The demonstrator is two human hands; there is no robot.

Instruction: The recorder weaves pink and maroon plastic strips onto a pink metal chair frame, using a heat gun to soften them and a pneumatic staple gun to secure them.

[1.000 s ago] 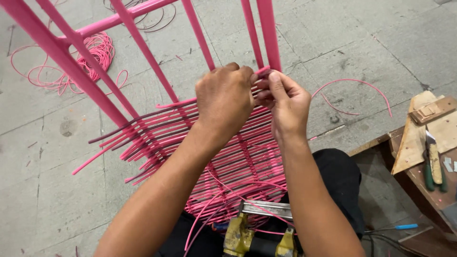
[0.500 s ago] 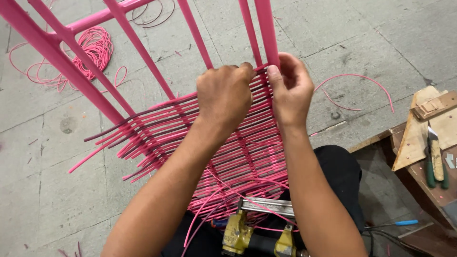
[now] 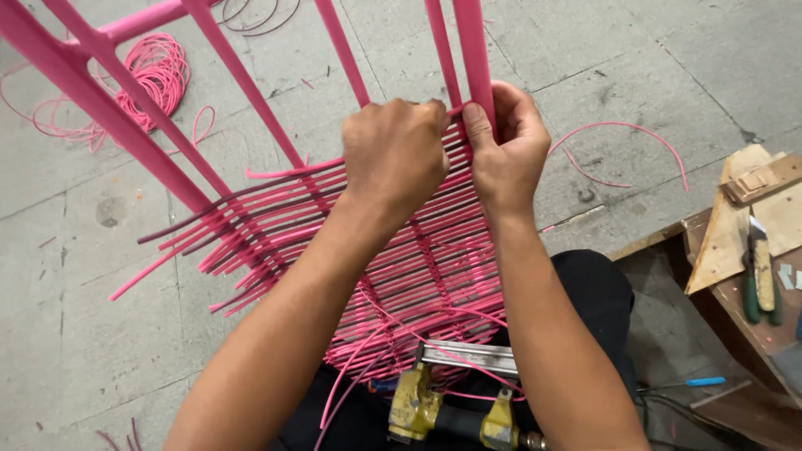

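A pink metal frame (image 3: pixel 125 125) leans toward me, with rows of pink plastic strands (image 3: pixel 418 259) woven across its bars. My left hand (image 3: pixel 394 159) is clenched on the topmost strand at the upper edge of the weave. My right hand (image 3: pixel 505 150) grips the frame's right upright bar (image 3: pixel 469 50), with the thumb pressing the same strand against it. Loose strand ends (image 3: pixel 175 250) stick out to the left of the weave.
A yellow staple gun (image 3: pixel 455 405) lies on my lap below the weave. A coil of pink strand (image 3: pixel 150 79) sits on the concrete floor at the upper left, a loose curved piece (image 3: pixel 635 134) at the right. A wooden bench (image 3: pixel 752 276) with green-handled pliers (image 3: pixel 756 280) stands at the right.
Both hands have moved up the frame and closer together at the top row. My right hand has wrapped around the upright bar.
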